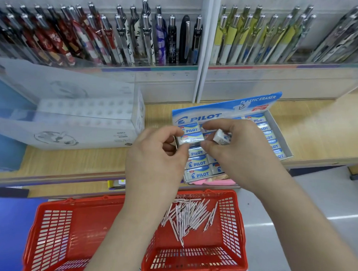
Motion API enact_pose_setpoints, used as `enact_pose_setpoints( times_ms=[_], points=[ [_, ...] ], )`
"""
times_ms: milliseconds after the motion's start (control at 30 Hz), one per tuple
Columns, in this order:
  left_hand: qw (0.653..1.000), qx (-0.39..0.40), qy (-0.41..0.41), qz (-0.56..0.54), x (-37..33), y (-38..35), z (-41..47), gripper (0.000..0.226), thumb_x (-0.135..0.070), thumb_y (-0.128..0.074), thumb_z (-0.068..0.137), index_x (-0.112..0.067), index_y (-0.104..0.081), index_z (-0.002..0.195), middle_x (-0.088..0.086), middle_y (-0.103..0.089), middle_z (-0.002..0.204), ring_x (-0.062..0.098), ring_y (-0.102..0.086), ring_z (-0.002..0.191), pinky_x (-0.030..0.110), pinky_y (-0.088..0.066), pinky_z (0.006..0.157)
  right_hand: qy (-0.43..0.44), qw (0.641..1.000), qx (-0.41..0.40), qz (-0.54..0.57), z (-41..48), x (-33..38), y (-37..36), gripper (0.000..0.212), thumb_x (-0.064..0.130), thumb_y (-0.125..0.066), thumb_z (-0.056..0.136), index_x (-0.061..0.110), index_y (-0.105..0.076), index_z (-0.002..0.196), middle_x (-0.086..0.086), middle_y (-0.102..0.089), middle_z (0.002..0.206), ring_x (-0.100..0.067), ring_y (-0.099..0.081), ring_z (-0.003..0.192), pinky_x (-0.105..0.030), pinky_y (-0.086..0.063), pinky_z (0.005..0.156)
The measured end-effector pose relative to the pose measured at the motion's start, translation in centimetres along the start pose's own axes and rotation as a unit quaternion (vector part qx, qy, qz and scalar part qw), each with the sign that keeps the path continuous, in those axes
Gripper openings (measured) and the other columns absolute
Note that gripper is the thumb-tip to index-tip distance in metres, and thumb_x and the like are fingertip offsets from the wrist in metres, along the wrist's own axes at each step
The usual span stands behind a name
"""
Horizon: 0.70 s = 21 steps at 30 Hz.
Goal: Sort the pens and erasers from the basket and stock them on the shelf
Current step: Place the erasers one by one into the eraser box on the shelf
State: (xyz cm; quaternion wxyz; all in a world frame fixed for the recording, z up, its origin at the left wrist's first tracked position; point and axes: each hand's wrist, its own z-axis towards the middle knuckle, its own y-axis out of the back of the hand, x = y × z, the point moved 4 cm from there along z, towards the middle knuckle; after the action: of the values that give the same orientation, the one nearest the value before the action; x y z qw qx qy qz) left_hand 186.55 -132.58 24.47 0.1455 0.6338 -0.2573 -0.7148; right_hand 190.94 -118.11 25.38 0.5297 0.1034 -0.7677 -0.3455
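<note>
Standing on the shelf [71, 162], beyond the red basket [239, 228] of pens [189, 214], the eraser box [279, 134] lies directly beneath both hands: the left hand [155, 163] pinches an eraser [192, 137], long axis crosswise like the packed rows, over the left column, while the right hand [240, 149] grips a second eraser [220, 137] just beside it.

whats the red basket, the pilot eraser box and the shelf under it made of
Red basket: looks like moulded plastic, slightly glossy, with slotted grid walls.
Pilot eraser box: probably printed cardboard with a smooth finish, going by the thin, folded-up header flap.
Shelf: wood or wood-look laminate, matte, with pale grain lines. I cannot tell which.
</note>
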Motion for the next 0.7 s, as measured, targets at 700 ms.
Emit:
enact_pose_setpoints(
  times_ms=[700],
  points=[
    [0.986,0.077,-0.044,-0.141,-4.0,0.7,-2.7,0.029,-0.035,-0.074,0.069,-0.037,-0.07,0.098,-0.008,-0.063,0.079,0.011,-0.061,0.069,0.019,-0.052,0.059,-0.154,0.67,0.066,0.723,-2.6,1.2,0.8,0.028,0.0,-0.053,0.075,0.006,-0.058,0.102,-0.015,-0.065,0.085,-0.028,-0.07,0.086,-0.042,-0.057,0.082]
  ],
)
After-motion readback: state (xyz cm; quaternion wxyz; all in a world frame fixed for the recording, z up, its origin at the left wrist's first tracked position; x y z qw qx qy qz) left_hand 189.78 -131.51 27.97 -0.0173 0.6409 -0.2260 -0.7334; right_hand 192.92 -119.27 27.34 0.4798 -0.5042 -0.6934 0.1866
